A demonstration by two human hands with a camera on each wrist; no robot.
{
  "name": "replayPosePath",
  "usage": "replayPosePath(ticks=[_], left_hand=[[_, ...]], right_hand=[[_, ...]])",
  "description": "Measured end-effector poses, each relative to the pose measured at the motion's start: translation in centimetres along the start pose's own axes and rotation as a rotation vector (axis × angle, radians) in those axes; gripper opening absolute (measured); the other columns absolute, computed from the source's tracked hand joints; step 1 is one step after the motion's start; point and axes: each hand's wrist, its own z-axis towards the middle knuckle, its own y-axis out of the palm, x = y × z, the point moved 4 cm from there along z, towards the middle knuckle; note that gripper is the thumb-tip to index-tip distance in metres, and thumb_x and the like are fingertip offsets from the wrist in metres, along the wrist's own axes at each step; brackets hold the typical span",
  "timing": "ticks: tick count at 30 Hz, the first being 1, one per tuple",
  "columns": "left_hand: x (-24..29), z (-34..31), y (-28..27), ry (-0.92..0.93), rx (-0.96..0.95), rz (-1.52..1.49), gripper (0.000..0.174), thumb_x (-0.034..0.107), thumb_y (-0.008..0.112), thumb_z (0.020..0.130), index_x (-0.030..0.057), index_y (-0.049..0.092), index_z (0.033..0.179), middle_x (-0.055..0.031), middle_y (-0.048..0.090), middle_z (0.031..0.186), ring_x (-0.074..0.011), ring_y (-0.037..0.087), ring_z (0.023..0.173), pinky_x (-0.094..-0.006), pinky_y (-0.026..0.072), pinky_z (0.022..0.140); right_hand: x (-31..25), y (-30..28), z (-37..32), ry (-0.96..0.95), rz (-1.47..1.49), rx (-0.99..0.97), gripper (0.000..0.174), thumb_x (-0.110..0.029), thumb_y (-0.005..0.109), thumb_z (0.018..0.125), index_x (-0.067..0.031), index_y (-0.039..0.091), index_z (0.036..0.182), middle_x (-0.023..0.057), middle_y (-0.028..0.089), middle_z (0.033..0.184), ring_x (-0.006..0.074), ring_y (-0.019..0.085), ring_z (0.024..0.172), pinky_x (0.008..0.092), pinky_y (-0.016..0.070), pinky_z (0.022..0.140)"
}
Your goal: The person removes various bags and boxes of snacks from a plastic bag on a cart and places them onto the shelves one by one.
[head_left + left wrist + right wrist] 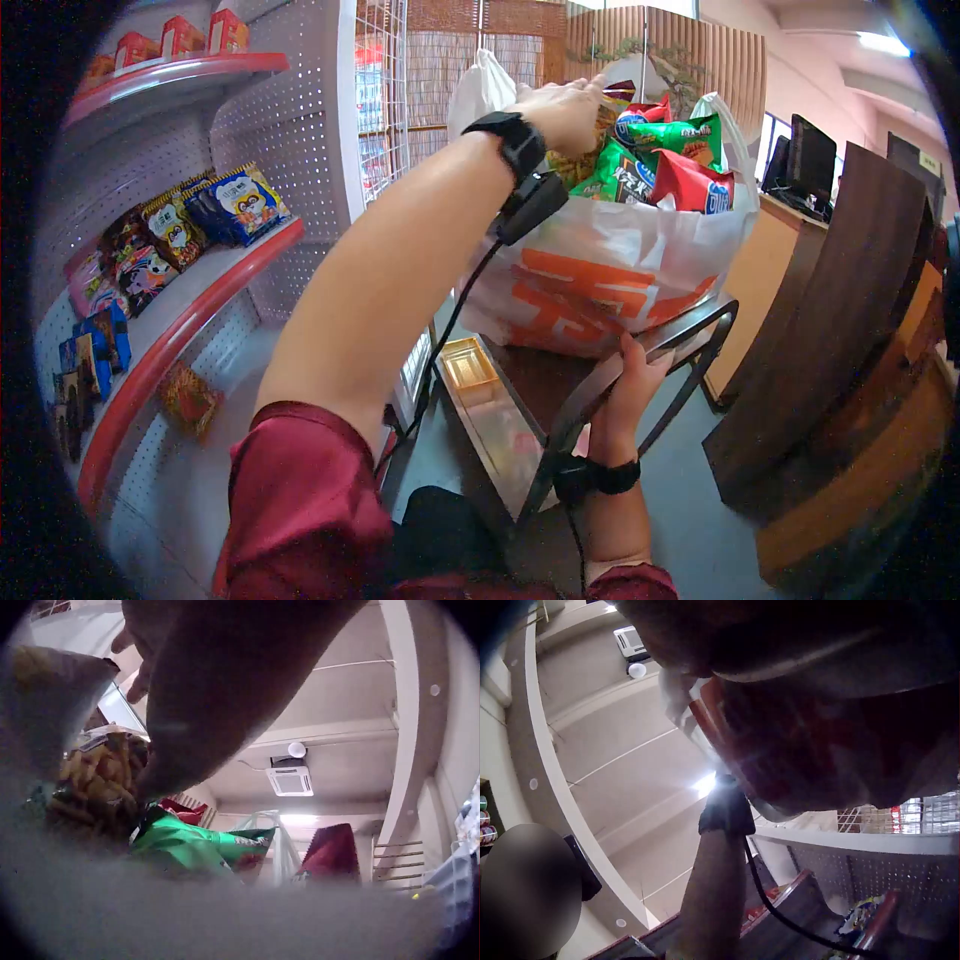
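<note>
A white plastic bag (590,270) with orange print is stuffed with snack packets, among them green packets (690,140) and a red packet (692,185). My left hand (562,110) reaches over the bag's far left side, its fingers extended beside a brownish packet (580,165). In the left wrist view, the fingers of that hand stretch past a clear packet of yellowish snacks (97,780). Below the bag, my right hand (635,390) grips a black handlebar (585,400), thumb up against the bag's underside. The palm side of this hand is hidden.
At left, a shelf (190,290) with red edging carries several snack packets (175,230); red boxes (183,37) stand above. A gold tray (468,367) lies low, beyond the handlebar. Dark wooden counters (820,330) and a monitor (810,160) are at right. Black cables trail from both wrists.
</note>
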Motion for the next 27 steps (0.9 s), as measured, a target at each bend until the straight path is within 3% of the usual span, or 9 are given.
replayPosePath(ticks=[1, 4, 9, 11, 15, 17, 21, 25, 27], left_hand=[[0.3, 0.6, -0.2, -0.001, 0.007, 0.005, 0.078, 0.023, 0.056, 0.071, 0.0093, 0.018, 0.137, -0.0125, 0.042, 0.130, -0.0299, 0.045, 0.114, -0.0504, 0.0319, 0.095], [1.0, 2.2, 0.1, -0.087, -0.091, 0.046, 0.078, 0.023, 0.063, 0.068, 0.0196, 0.024, 0.135, -0.0111, 0.055, 0.116, -0.0310, 0.050, 0.108, -0.0699, 0.0179, 0.088], [1.0, 2.5, -0.4, -0.055, -0.096, 0.202, 0.040, 0.028, 0.059, 0.071, 0.0176, 0.054, 0.109, -0.0074, 0.060, 0.105, -0.0282, 0.056, 0.100, -0.0613, 0.0283, 0.087], [0.5, 2.1, -1.4, -0.067, 0.067, 0.134, 0.037, 0.028, 0.058, 0.070, 0.0177, 0.057, 0.105, -0.0088, 0.061, 0.104, -0.0263, 0.057, 0.099, -0.0538, 0.0355, 0.083], [-2.5, 1.1, -5.1, -0.112, 0.492, 0.065, 0.024, 0.018, 0.061, 0.071, 0.0037, 0.060, 0.090, -0.0128, 0.064, 0.091, -0.0251, 0.061, 0.087, -0.0351, 0.0449, 0.071], [-4.8, -0.1, -7.1, -0.125, 0.610, -0.078, 0.030, 0.028, 0.054, 0.078, 0.0074, 0.054, 0.099, -0.0202, 0.059, 0.091, -0.0358, 0.058, 0.086, -0.0434, 0.0458, 0.076], [-12.0, -1.1, -9.8, -0.288, 1.039, 0.194, 0.027, 0.024, 0.052, 0.079, -0.0001, 0.055, 0.090, -0.0228, 0.059, 0.082, -0.0388, 0.057, 0.079, -0.0456, 0.0459, 0.068], [-15.0, -6.6, -13.4, -0.157, 1.278, -0.030, 0.017, 0.014, 0.056, 0.074, -0.0025, 0.051, 0.076, -0.0233, 0.057, 0.070, -0.0422, 0.055, 0.073, -0.0450, 0.0416, 0.061], [-18.1, -9.2, -13.0, -0.322, 1.368, 0.007, 0.015, 0.012, 0.056, 0.076, -0.0011, 0.050, 0.076, -0.0201, 0.054, 0.065, -0.0381, 0.055, 0.064, -0.0438, 0.0407, 0.057]], right_hand=[[-0.1, 0.1, 0.0, -0.004, 0.006, -0.005, 0.039, -0.006, 0.054, 0.076, -0.0036, 0.038, 0.112, 0.0054, 0.050, 0.097, 0.0146, 0.051, 0.081, 0.0269, 0.0427, 0.070], [-0.7, 0.7, -0.3, 0.005, 0.061, 0.008, 0.040, -0.006, 0.054, 0.076, -0.0043, 0.039, 0.112, 0.0053, 0.050, 0.097, 0.0137, 0.050, 0.079, 0.0264, 0.0426, 0.067], [-0.5, 0.3, -0.3, -0.009, 0.055, -0.002, 0.039, -0.006, 0.054, 0.076, -0.0038, 0.039, 0.113, 0.0056, 0.050, 0.098, 0.0146, 0.051, 0.081, 0.0268, 0.0427, 0.069], [-0.4, 0.2, -0.3, 0.000, 0.036, 0.000, 0.041, -0.006, 0.054, 0.077, -0.0034, 0.038, 0.114, 0.0059, 0.050, 0.100, 0.0157, 0.051, 0.084, 0.0275, 0.0424, 0.072], [-0.8, 0.6, -0.5, -0.002, 0.005, 0.035, 0.045, -0.007, 0.054, 0.076, -0.0028, 0.038, 0.118, 0.0072, 0.050, 0.106, 0.0180, 0.050, 0.092, 0.0296, 0.0409, 0.080], [-0.5, 0.4, -0.3, -0.020, -0.016, 0.021, 0.045, -0.007, 0.054, 0.077, -0.0025, 0.037, 0.118, 0.0074, 0.050, 0.106, 0.0180, 0.050, 0.093, 0.0299, 0.0405, 0.081], [-1.2, 0.8, -0.8, 0.011, 0.021, 0.022, 0.045, -0.008, 0.054, 0.077, -0.0019, 0.037, 0.119, 0.0074, 0.049, 0.107, 0.0179, 0.049, 0.094, 0.0308, 0.0392, 0.083], [-0.1, -0.1, -0.1, 0.007, -0.073, 0.025, 0.044, -0.009, 0.054, 0.077, -0.0022, 0.039, 0.118, 0.0065, 0.050, 0.105, 0.0169, 0.051, 0.091, 0.0285, 0.0410, 0.079], [0.3, 0.3, -0.1, -0.014, 0.049, -0.042, 0.043, -0.011, 0.055, 0.078, -0.0019, 0.040, 0.116, 0.0061, 0.051, 0.104, 0.0164, 0.051, 0.089, 0.0278, 0.0415, 0.077]])
